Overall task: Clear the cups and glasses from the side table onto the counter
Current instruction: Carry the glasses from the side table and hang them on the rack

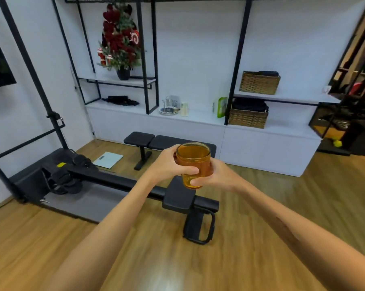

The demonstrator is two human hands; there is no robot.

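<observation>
An amber see-through glass [193,162] is held upright in mid-air in front of me, above the wooden floor. My left hand [169,162] grips its left side, thumb across the front. My right hand [217,175] grips its right side and lower part, thumb near the base. A long white counter [200,120] runs along the far wall. On it stand a pale cup [184,109] and a small rack with plates [169,108]. The side table is out of view.
A black rowing machine [122,185] lies across the floor between me and the counter. A black bench [156,143] stands before the counter, a scale [107,159] beside it. Wicker baskets [249,117], a green packet [222,106] and a potted decoration [120,38] sit on the shelving.
</observation>
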